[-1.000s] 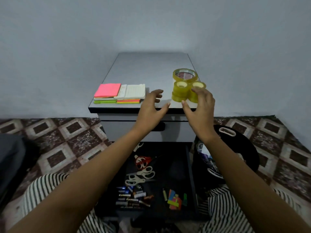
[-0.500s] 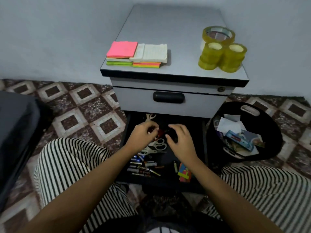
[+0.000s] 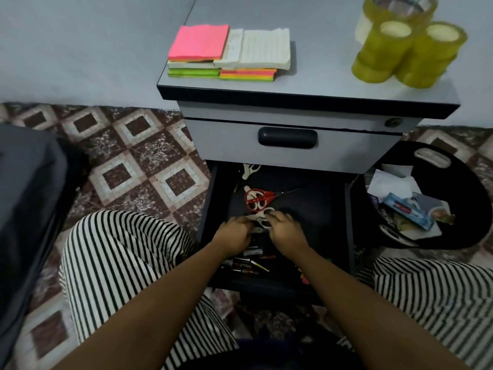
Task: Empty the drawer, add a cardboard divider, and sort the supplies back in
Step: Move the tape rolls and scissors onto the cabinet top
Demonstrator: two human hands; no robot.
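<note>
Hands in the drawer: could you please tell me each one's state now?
Left hand: curled at the white scissors; grip cannot be told.
Right hand: touching the white scissors; grip cannot be told.

The single view comes from the person's head, facing forward and steeply down into the open drawer (image 3: pixel 320 204) just below picture centre. It sits close above the lap, with striped trousers (image 3: pixel 120 249) filling 8 and 4 o'clock. The cabinet top (image 3: pixel 320 70) runs out of frame at 12 o'clock, the patterned floor (image 3: pixel 133 156) lies at 10 and a black bin (image 3: pixel 474 188) at 3.
</note>
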